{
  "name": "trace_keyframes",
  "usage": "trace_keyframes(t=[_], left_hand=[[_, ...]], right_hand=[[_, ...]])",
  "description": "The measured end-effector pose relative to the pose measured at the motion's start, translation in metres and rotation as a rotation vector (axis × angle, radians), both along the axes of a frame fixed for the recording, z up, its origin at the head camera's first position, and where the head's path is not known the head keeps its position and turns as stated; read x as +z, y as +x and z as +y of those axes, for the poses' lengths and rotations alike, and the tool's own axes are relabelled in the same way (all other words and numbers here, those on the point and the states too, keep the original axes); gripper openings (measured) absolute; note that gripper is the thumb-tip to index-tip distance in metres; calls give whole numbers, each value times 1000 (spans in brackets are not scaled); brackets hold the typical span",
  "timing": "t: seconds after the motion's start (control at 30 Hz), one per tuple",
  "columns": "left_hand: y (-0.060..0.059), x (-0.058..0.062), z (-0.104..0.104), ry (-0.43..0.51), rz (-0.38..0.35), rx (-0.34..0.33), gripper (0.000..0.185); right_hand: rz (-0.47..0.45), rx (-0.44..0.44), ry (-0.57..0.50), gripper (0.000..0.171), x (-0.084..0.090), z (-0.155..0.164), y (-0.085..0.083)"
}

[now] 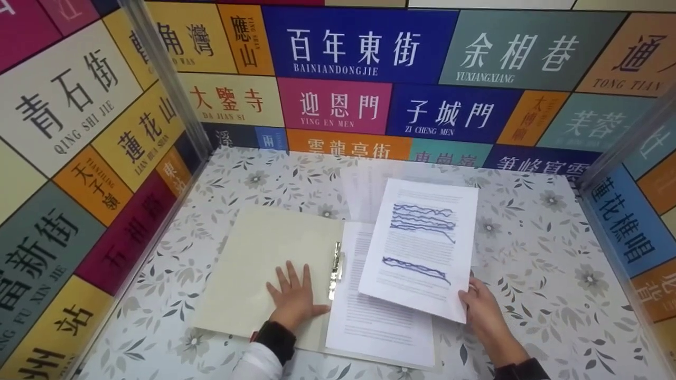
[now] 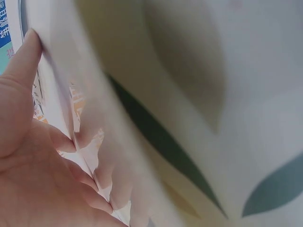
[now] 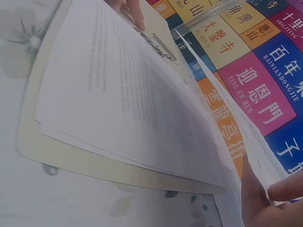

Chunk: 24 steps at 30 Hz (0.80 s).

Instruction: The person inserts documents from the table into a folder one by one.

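Note:
An open cream folder (image 1: 253, 269) lies on the floral table, with a metal clip (image 1: 336, 269) at its spine and a stack of printed pages (image 1: 375, 322) on its right half. My left hand (image 1: 293, 295) lies flat with spread fingers on the folder's left flap, beside the clip. My right hand (image 1: 483, 309) pinches the lower right corner of a printed sheet with blue scribbled lines (image 1: 420, 245), held tilted above the stack. In the right wrist view the lifted sheet (image 3: 222, 109) rises off the stack (image 3: 113, 94) with my fingers (image 3: 284, 189) at its edge.
The floral tablecloth (image 1: 538, 248) covers the table. Walls of coloured street-name signs (image 1: 364, 47) close it in at the back and both sides, with clear panel edges (image 1: 163, 79) at the corners. More pale sheets (image 1: 364, 184) lie behind the folder.

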<state>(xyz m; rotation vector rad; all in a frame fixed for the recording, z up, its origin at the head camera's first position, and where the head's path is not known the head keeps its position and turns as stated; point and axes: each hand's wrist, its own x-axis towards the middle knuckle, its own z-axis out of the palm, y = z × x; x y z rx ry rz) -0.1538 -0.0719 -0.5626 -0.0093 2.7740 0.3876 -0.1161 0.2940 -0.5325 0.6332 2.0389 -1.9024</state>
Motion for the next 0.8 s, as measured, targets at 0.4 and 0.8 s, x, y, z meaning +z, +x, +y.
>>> trace_keyframes(t=[0.4, 0.8], left_hand=[[0, 1, -1, 29, 17, -10, 115], [1, -1, -2, 43, 25, -7, 115]], right_hand=[[-74, 68, 180, 55, -19, -34, 19], [-105, 113, 168, 53, -24, -47, 31]])
